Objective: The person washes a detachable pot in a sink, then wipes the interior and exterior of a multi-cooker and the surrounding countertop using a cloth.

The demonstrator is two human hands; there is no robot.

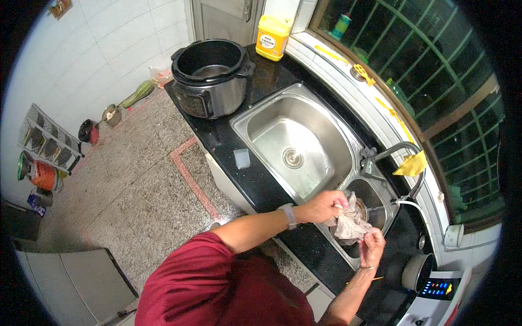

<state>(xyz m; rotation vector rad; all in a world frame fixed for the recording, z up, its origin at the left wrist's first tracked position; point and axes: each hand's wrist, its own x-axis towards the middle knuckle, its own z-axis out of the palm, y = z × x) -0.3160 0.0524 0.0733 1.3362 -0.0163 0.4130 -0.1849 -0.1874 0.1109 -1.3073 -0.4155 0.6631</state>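
Note:
A pale, wrinkled wet cloth (352, 224) is stretched between my two hands above the small sink basin (375, 198). My left hand (328, 206), with a light watch band at the wrist, pinches its upper left part. At its lower right edge, my right hand (371, 245) is closed on the cloth, a thin bangle on that wrist. Behind the cloth a round rim shows in the small basin, mostly hidden. The curved faucet (399, 149) stands behind the basins, with a yellow cloth (411, 164) draped over its spout.
Left of my hands is the large steel basin (277, 130). On the black counter stand an electric pressure cooker pot (212, 92), a yellow jug (273, 38) and a small whitish square (242, 158). A pot (417, 273) sits at the right, below the barred window.

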